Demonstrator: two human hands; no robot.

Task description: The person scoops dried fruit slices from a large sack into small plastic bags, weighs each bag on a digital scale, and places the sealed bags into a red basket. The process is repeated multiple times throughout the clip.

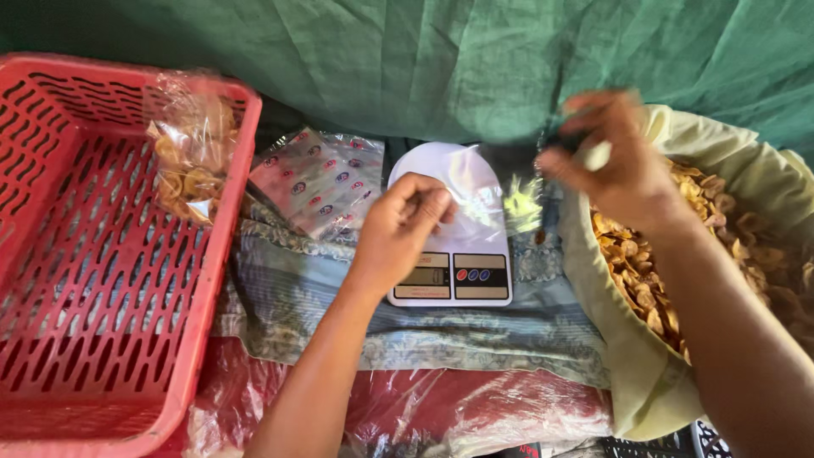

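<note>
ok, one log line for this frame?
left hand: holds clear bag over scale | right hand: pinches bag top | chips sack: right

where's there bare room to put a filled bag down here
The red basket floor is mostly bare below its one chip bag. The patterned cloth left of the scale is bare. The scale is crowded by both hands holding a clear bag.

Scale [450, 254] sits between basket [85, 254] left, chip sack [670, 373] right.

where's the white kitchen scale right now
In the head view, the white digital kitchen scale sits at the centre on a blue patterned cloth, just under the left hand, between the red plastic basket and the cloth-lined heap of yellow chips.
</note>
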